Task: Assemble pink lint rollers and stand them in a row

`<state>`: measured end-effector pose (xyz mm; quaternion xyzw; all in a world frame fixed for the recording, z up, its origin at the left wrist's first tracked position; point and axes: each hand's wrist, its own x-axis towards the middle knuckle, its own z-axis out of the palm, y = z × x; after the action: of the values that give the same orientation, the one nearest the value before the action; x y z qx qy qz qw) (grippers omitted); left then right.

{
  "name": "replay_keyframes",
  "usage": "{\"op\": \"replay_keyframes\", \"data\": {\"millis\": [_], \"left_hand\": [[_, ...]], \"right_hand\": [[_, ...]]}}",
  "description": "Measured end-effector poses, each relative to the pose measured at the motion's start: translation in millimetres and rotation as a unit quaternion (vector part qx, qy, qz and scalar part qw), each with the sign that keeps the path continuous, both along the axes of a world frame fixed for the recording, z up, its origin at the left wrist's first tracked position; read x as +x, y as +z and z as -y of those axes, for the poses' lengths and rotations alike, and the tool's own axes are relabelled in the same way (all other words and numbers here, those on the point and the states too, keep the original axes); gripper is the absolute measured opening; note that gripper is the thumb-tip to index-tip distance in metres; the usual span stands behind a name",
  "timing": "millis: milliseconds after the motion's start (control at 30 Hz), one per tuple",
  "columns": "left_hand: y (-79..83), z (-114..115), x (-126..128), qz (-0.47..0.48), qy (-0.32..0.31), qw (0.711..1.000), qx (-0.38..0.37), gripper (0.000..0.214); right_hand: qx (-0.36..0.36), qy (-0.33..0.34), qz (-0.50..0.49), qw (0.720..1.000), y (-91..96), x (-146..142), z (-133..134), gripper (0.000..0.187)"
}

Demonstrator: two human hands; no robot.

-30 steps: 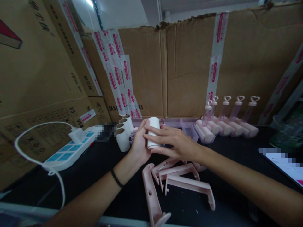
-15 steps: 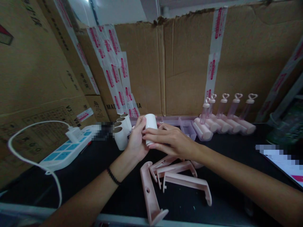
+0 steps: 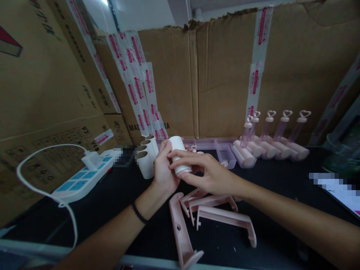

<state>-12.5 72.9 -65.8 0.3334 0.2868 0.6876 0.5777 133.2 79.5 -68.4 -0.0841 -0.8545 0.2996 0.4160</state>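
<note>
left grip [image 3: 164,169], right grip [image 3: 212,170] — around tilted white roll [image 3: 177,144]

Black beaded bracelet [image 3: 138,214] around left wrist [image 3: 152,197]; left hand [image 3: 164,174], right hand [image 3: 215,175], forearms [image 3: 281,212] bare.

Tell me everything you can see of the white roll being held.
The white roll is a short cylinder with a smooth, plain side, perhaps paper or film; an edge line shows near its lower end. It appears lifted above the black tabletop, its top leaning slightly left in the picture. The left grip wraps its left side; the right grip has fingers across its front.
</note>
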Motion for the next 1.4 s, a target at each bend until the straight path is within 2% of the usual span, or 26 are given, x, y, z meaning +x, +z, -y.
{"op": "replay_keyframes", "data": {"millis": [167,333,600,733,867,1033,1300,1400], "left_hand": [[2.8,4,3,-0.008,0.03,0.999,0.041,0.013],[5.0,6,3,-0.006,0.037,0.997,0.063,0.012],[2.4,3,6,0.004,0.083,0.996,0.046,0.012],[4.0,8,6,0.012,0.107,0.992,0.06,0.011],[7.2,12,6,0.004,0.104,0.993,0.058,0.008],[6.2,11,5,0.019,0.086,0.996,0.034,0.01],[6.5,10,7,0.03,0.066,0.997,0.021,0.01],[5.8,9,8,0.035,0.055,0.998,0.02,0.011]], "right_hand": [[-0.025,0.011,-0.008,1.0,0.4,-1,3,0.03],[-0.047,0.012,0.001,0.999,0.6,1,5,0.031],[-0.077,-0.014,-0.019,0.997,-1.1,-8,10,0.037],[-0.088,0.005,-0.037,0.995,-1.6,-12,12,0.036],[-0.096,0.021,-0.034,0.995,-1.3,-10,11,0.035],[-0.059,0.028,-0.029,0.997,-3.9,-7,8,0.03],[-0.024,-0.019,-0.038,0.999,-4.5,-9,14,0.027],[0.009,-0.035,-0.043,0.998,-5.0,-9,13,0.028]]}}
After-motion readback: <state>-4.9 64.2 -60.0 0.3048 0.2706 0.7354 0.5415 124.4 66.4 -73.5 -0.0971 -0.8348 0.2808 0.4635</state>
